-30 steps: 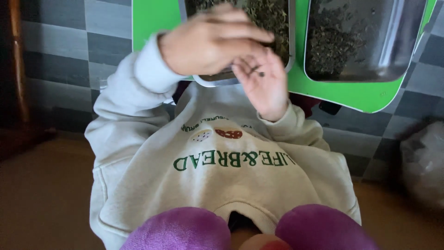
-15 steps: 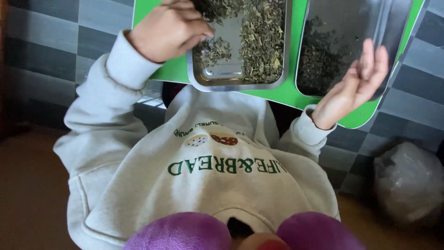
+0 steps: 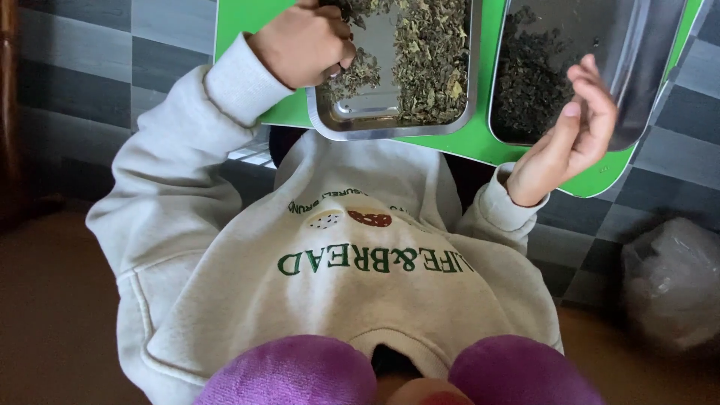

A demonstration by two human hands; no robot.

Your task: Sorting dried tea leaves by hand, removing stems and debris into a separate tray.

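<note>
The left hand (image 3: 304,41) is closed on a pinch of dried green leaves (image 3: 420,56) at the near left corner of a steel tray (image 3: 390,127), which lies on a green worktop (image 3: 465,146). The right hand (image 3: 574,124) is open and empty, fingers half curled, just over the near edge of a second tray (image 3: 637,45) with darker leaves (image 3: 529,82). A clear plastic bag (image 3: 671,281) lies on the floor to the right. Half a second ago the right-hand fingers were straighter.

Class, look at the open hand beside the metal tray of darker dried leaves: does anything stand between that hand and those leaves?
Nothing visible does. The right hand hovers open over the near edge of the steel tray, and the dark dried leaves lie uncovered just beyond its fingers.
</note>
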